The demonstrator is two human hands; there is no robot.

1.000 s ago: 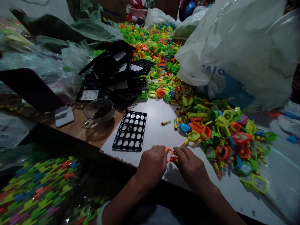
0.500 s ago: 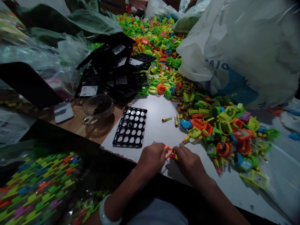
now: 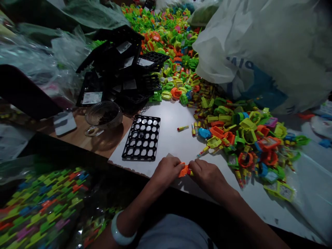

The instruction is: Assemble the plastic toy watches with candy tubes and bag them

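Observation:
My left hand (image 3: pixel 166 170) is closed on an orange plastic toy watch (image 3: pixel 183 170) above the front edge of the white table. Close beside it, my right hand (image 3: pixel 209 177) pinches a small yellow tube with a red end (image 3: pixel 190 172) against the watch; fingers partly hide where the two meet. A black grid tray (image 3: pixel 139 159) lies flat to the left of my hands. More tubes, among them a loose yellow one (image 3: pixel 183 128), lie beyond them. On the right is a heap of coloured toy watches (image 3: pixel 247 136) mixed with tubes.
A glass cup (image 3: pixel 118 116) with dark bits stands on the wooden surface at left. Behind it are stacked black trays (image 3: pixel 124 67). A large white bag (image 3: pixel 259 45) rises at right, and more toy watches (image 3: pixel 166 38) spread far back. A packed heap (image 3: pixel 44 207) sits lower left.
The orange watch has turned in my left hand, showing a broader face instead of its open loop. My right hand has moved slightly closer with the tube. The view has shifted slightly.

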